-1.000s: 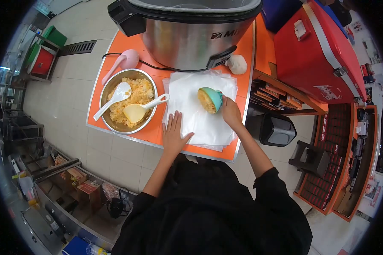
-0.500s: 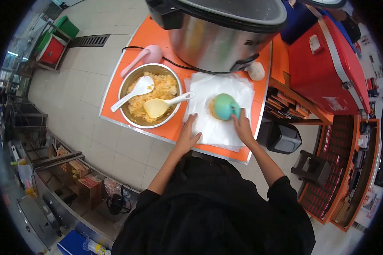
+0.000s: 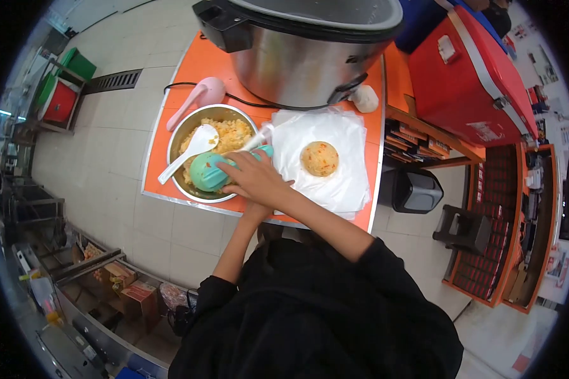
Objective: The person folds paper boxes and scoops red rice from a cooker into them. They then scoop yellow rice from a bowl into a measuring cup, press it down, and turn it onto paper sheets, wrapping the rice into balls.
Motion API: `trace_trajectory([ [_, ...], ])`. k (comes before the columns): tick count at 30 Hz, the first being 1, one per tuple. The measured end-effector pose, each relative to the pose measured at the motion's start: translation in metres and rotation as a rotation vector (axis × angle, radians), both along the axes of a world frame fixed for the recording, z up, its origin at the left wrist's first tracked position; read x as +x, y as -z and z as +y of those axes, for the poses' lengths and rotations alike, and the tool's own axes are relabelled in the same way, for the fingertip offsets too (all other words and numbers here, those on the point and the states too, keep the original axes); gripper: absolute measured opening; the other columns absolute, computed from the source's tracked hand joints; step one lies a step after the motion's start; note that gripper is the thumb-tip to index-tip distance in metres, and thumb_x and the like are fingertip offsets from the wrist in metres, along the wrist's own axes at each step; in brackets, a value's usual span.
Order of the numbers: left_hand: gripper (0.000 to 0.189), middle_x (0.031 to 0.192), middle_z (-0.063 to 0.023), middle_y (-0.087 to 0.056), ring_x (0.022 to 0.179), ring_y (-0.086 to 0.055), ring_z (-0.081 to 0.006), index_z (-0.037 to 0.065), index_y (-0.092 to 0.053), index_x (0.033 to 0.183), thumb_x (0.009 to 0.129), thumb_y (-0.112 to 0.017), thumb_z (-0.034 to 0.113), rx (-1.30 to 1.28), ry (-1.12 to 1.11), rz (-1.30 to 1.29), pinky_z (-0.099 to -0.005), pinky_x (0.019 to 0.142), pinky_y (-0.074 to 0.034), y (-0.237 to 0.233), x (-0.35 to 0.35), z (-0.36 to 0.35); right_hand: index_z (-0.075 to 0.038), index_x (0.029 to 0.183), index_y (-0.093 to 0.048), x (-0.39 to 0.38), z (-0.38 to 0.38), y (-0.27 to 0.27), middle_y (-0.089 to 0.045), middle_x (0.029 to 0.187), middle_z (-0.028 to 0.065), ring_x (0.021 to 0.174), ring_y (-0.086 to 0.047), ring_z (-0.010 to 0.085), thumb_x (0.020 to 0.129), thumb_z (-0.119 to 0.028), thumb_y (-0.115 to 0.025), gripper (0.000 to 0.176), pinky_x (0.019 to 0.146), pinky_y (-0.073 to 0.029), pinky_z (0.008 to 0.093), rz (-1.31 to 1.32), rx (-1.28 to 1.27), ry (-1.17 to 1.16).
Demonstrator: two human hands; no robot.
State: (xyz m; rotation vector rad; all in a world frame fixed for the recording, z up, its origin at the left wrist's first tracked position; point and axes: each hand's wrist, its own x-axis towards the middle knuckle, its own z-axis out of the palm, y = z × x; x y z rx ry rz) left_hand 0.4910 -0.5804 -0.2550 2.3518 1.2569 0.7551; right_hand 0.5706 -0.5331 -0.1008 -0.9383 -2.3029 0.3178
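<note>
My right hand [image 3: 254, 178] reaches across to the left and grips a teal cup [image 3: 207, 172], which lies mouth-down over the metal bowl [image 3: 176, 138] of yellow fried rice. A white spoon [image 3: 191, 146] rests in that bowl, and a white paddle handle [image 3: 263, 134] sticks out by my fingers. A moulded dome of rice [image 3: 319, 158] sits alone on the stack of white paper sheets [image 3: 344, 186]. My left forearm runs up under my right arm, and the left hand itself is hidden beneath it, near the paper's front left corner.
A large steel rice cooker [image 3: 303, 57] stands at the back of the orange table [image 3: 199, 63], with a pink scoop [image 3: 193, 101] and a white wrapped ball [image 3: 365, 98] beside it. A red cooler [image 3: 468, 69] and a black bin [image 3: 414, 189] are to the right.
The teal cup has been lifted off the paper, leaving the rice dome there. My right hand has carried the cup left to the metal bowl, covering my left hand.
</note>
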Motion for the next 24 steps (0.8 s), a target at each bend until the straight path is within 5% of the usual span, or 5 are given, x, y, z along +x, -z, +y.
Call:
trace_trajectory([
  [6, 0.023, 0.105, -0.005, -0.06, 0.102, -0.05, -0.0284, 0.012, -0.064, 0.096, 0.076, -0.061, 0.021, -0.598, -0.025, -0.22, -0.0441, 0.085, -0.034, -0.093, 0.025, 0.007, -0.012, 0.099, -0.058, 0.143, -0.078, 0.028, -0.055, 0.098, 0.0089, 0.094, -0.052, 0.0228, 0.063, -0.026, -0.072, 0.041, 0.084, -0.034, 0.0376, -0.166, -0.212, 0.465],
  [9, 0.014, 0.094, -0.0055, -0.063, 0.081, -0.058, -0.0229, 0.011, -0.062, 0.086, 0.074, -0.062, 0.018, 0.403, -0.145, 0.134, -0.0385, 0.071, -0.043, -0.137, 0.044, -0.02, -0.011, 0.096, -0.06, 0.174, -0.061, 0.047, -0.056, 0.089, 0.0083, 0.089, -0.054, 0.0217, 0.065, -0.012, -0.067, 0.031, 0.079, -0.038, 0.0358, -0.327, -0.379, 0.439],
  [11, 0.016, 0.094, -0.0067, -0.062, 0.08, -0.058, -0.0247, 0.008, -0.061, 0.086, 0.073, -0.063, 0.017, 0.254, 0.031, 0.086, -0.0387, 0.07, -0.044, -0.106, 0.043, -0.036, -0.011, 0.094, -0.061, 0.178, -0.054, 0.036, -0.055, 0.084, 0.0084, 0.084, -0.055, 0.0216, 0.064, 0.0, -0.061, 0.032, 0.071, -0.044, 0.0335, 0.206, -0.647, 0.44],
  [16, 0.041, 0.092, -0.0144, -0.059, 0.084, -0.057, -0.0329, 0.0, -0.056, 0.098, 0.066, -0.069, 0.021, -0.24, -0.251, -0.375, -0.0397, 0.074, -0.045, -0.051, 0.052, -0.031, 0.001, 0.094, -0.057, 0.183, -0.095, 0.081, -0.052, 0.079, 0.0104, 0.075, -0.052, 0.0247, 0.068, -0.002, -0.053, 0.027, 0.066, -0.045, 0.0333, -0.054, -0.152, 0.093],
  [24, 0.044, 0.107, -0.0128, -0.057, 0.104, -0.051, -0.0284, 0.008, -0.059, 0.103, 0.064, -0.071, 0.023, 0.144, -0.425, -0.002, -0.0423, 0.085, -0.041, -0.097, 0.035, -0.041, -0.002, 0.099, -0.056, 0.208, -0.145, 0.084, -0.053, 0.091, 0.0102, 0.085, -0.052, 0.0254, 0.068, -0.009, -0.061, 0.032, 0.071, -0.041, 0.0369, -0.112, -0.218, 0.335],
])
